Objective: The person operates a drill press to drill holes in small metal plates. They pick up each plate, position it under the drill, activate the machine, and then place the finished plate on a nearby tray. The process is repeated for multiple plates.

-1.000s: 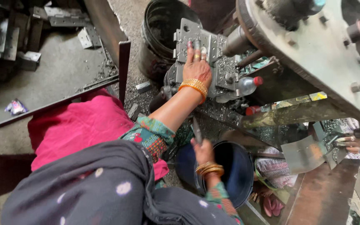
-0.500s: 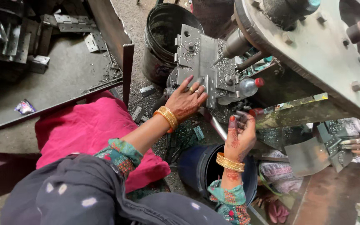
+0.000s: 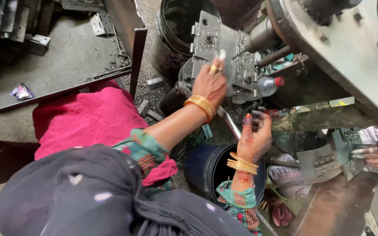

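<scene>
Up top, left hand (image 3: pixel 210 83) grips, seemingly, a metal piece (image 3: pixel 220 55); right hand (image 3: pixel 253 136) half-curled, empty.

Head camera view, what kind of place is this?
Probably a small metalworking workshop: a heavy machine with a metal fixture block under the left hand, dark buckets on the floor, and cut metal pieces piled nearby.

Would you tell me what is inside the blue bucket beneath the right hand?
The blue bucket looks dark inside; no contents are visible. The right hand and its wrist cover part of the opening, so its bottom is hidden.
</scene>
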